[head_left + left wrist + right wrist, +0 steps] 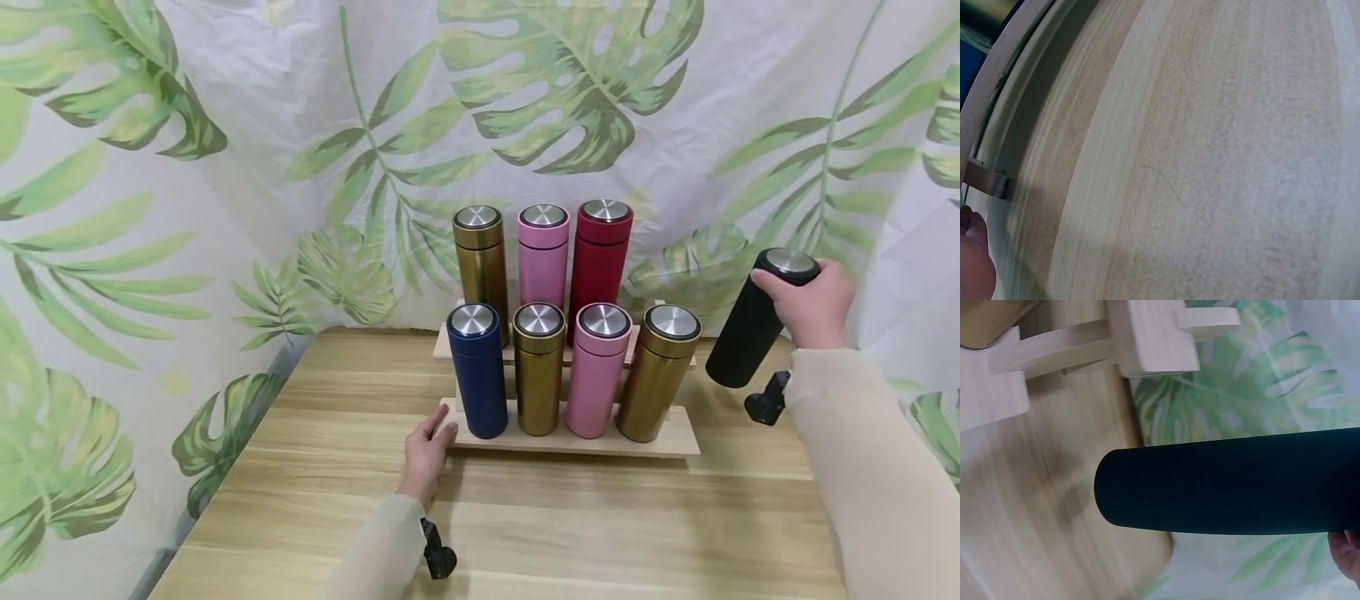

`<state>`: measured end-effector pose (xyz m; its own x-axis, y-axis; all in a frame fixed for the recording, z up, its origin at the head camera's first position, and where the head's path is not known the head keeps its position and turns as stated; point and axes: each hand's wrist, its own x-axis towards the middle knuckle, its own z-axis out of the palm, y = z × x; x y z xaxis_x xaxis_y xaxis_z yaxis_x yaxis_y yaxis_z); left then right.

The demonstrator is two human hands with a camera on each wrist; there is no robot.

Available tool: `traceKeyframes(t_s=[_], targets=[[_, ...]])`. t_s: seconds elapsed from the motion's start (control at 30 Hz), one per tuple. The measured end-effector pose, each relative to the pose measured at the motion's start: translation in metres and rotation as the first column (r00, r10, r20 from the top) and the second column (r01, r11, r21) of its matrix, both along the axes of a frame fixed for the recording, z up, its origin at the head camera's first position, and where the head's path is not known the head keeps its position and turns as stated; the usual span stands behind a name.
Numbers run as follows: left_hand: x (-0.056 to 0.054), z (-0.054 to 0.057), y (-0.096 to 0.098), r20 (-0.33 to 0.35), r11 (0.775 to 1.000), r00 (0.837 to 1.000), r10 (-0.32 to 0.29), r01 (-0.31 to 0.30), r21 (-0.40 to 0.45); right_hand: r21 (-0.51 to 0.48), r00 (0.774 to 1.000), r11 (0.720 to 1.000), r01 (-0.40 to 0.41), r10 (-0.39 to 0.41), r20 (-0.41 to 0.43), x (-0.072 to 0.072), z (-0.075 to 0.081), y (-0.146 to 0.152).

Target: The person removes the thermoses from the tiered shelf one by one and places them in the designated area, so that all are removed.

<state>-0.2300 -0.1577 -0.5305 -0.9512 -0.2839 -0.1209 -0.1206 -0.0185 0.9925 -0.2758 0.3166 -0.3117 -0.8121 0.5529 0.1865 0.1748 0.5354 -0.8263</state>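
My right hand [816,302] grips a black thermos bottle [746,333] around its upper end, below the silver lid. The bottle is tilted and held above the table, to the right of a two-tier wooden rack [570,442]; its dark body [1222,484] spans the right wrist view. At the rack's left end, my left hand [426,457] holds the edge of the lower shelf. On that shelf stand a blue bottle [480,375], a gold bottle [538,379], a pink bottle [596,383] and another gold bottle [654,387].
On the upper shelf stand a gold bottle [483,271], a pink one [543,271] and a red one [600,258]. Behind the wood-grain table [337,500] hangs a leaf-patterned cloth [247,83]. The rack's right end [1154,337] is near the black bottle.
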Motion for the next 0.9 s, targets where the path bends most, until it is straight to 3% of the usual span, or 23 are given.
traceKeyframes(t_s=[0.33, 0.63, 0.9], targets=[[0.001, -0.001, 0.000, -0.009, 1.000, 1.000, 0.009, -0.010, -0.025, 0.011, 0.999, 1.000, -0.015, 0.015, 0.030, 0.005, -0.029, -0.002], [0.002, 0.000, 0.000, -0.013, 0.999, 1.000, 0.009, -0.010, -0.052, -0.002, 1.000, 1.000, -0.011, 0.011, 0.020, 0.006, -0.044, -0.004], [0.004, 0.001, 0.002, -0.022, 0.998, 1.000, 0.002, -0.004, -0.059, -0.010, 0.996, 0.999, -0.034, 0.035, 0.083, 0.011, -0.049, -0.002]])
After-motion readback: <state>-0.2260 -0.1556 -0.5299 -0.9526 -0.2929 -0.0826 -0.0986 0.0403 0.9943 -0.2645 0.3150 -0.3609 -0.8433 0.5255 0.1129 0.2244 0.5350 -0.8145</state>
